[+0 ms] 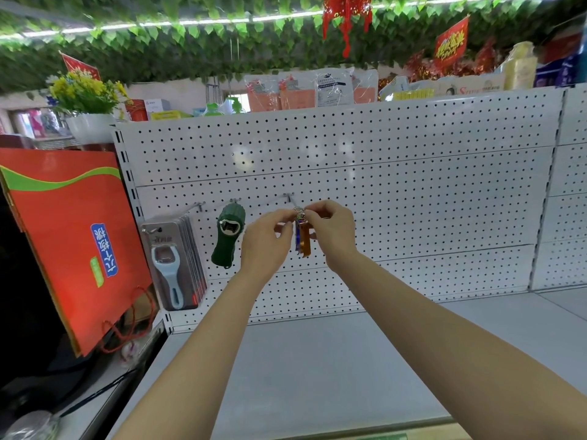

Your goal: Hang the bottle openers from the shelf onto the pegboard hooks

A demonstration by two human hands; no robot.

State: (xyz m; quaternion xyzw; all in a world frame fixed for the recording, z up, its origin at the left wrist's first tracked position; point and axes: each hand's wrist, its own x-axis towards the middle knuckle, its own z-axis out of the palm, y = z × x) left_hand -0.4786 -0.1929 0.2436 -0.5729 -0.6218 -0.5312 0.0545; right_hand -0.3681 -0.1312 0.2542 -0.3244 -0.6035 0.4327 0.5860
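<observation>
In the head view, at the middle of the frame, a small bunch of openers [301, 233] is held up at the third hook [289, 198] of the pegboard [413, 185]. The metal tops are pinched from both sides, by the left hand [265, 241] and the right hand [332, 230], fingers curled. The hanging step seems in hand; next, the holes would need threading over the hook tip. Left of centre, a green opener [227, 238] and carded openers [173, 265] hang already. The grey shelf [349, 360] fills the lower frame; leaf garlands [190, 33] run along the top
</observation>
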